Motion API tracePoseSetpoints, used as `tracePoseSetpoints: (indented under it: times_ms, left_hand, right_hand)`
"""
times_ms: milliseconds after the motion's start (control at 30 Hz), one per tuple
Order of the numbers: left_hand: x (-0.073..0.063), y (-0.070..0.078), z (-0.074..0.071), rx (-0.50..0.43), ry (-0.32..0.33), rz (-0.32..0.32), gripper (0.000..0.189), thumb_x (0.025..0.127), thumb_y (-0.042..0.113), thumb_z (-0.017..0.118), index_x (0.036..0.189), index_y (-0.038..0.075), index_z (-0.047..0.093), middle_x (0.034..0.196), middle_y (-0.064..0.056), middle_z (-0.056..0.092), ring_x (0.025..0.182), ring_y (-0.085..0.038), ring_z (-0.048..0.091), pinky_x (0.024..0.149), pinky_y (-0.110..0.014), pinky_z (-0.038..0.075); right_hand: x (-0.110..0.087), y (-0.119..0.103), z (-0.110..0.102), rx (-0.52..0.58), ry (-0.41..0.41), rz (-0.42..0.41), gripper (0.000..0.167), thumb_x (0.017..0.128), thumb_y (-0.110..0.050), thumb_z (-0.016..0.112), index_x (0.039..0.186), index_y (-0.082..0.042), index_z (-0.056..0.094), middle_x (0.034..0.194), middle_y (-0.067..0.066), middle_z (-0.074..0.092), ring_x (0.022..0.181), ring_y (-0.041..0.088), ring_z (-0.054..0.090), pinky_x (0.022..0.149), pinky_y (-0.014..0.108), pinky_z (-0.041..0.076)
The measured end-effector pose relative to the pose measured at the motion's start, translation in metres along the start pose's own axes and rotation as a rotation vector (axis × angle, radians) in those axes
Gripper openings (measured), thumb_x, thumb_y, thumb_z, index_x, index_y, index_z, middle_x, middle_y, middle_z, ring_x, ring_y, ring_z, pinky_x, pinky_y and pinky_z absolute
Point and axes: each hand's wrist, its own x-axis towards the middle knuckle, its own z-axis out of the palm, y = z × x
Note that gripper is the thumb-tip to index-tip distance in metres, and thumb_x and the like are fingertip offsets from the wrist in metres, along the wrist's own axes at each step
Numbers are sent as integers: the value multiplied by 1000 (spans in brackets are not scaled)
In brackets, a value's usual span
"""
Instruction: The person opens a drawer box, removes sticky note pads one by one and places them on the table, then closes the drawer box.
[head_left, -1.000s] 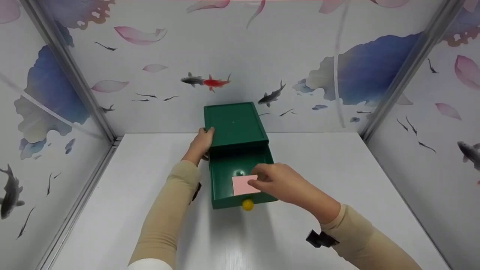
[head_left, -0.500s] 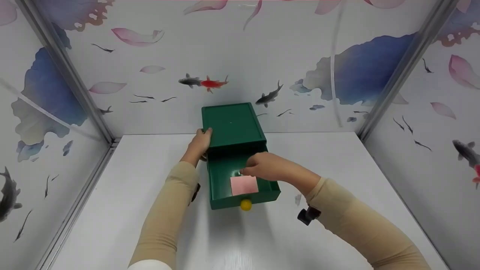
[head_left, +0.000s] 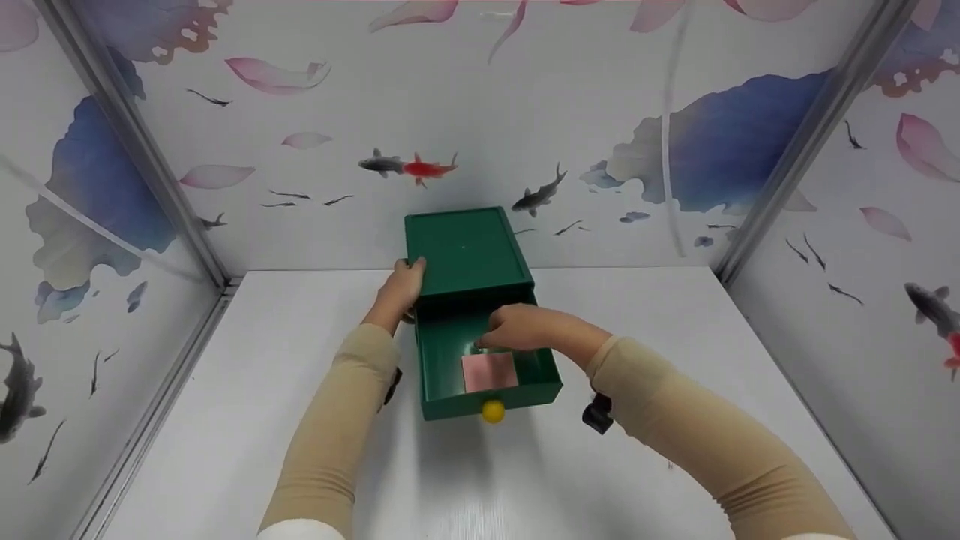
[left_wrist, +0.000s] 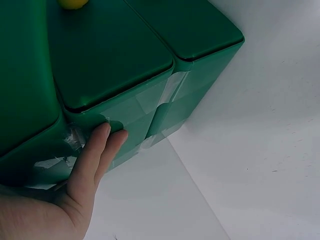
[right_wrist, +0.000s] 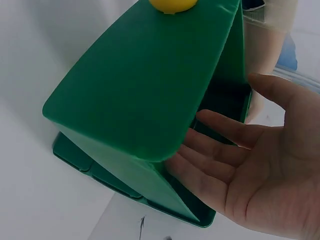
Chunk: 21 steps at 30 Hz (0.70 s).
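A green drawer cabinet stands near the back wall, its top drawer pulled out toward me. A yellow ball knob is on the drawer's front. Inside, near that front, lies a pink square of paper. My left hand lies along the cabinet's left side, thumb at the top edge; in the left wrist view its straight fingers touch the taped side. My right hand reaches into the drawer behind the paper. In the right wrist view its thumb stands apart and its fingertips are partly hidden by the drawer front.
White patterned panels enclose the table at the back and sides, with metal posts in the corners. Closed drawers show on the cabinet's front in the left wrist view.
My right hand has moved from over the pink paper to behind it, farther into the drawer, leaving the paper fully uncovered. The left hand stays at the cabinet's side.
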Motion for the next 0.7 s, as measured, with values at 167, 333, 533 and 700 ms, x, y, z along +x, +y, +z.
tracePoseSetpoints:
  times_ms: [167, 333, 533, 700]
  left_hand:
    - [0, 1, 0, 3, 2, -1, 70, 103, 54, 26, 156, 9, 14, 133, -26, 46, 93, -38, 59, 82, -54, 52]
    - [2, 1, 0, 11, -5, -3, 71, 103, 54, 26, 156, 10, 13, 135, -26, 45, 94, -39, 60, 82, -54, 53]
    - [4, 1, 0, 19, -4, -4, 72, 102, 55, 25, 156, 10, 11, 134, -27, 45, 93, -39, 60, 82, -54, 53]
    - [2, -1, 1, 22, -2, -12, 72, 102, 56, 25, 156, 10, 12, 134, -26, 46, 91, -39, 61, 80, -53, 53]
  right_hand:
    - [8, 5, 2, -5, -51, 17, 44, 97, -39, 58, 121, -3, 64, 106, 8, 64, 91, 25, 60, 83, 41, 53]
    - [11, 8, 3, 26, -104, 28, 40, 98, -38, 57, 118, -4, 64, 103, 8, 63, 90, 26, 62, 77, 39, 55]
    - [12, 6, 5, 19, -109, 48, 38, 97, -39, 57, 113, -4, 64, 97, 7, 63, 86, 25, 63, 76, 39, 55]
    - [12, 5, 8, -2, -104, 43, 42, 98, -39, 56, 120, -3, 63, 100, 6, 61, 88, 25, 60, 80, 40, 53]
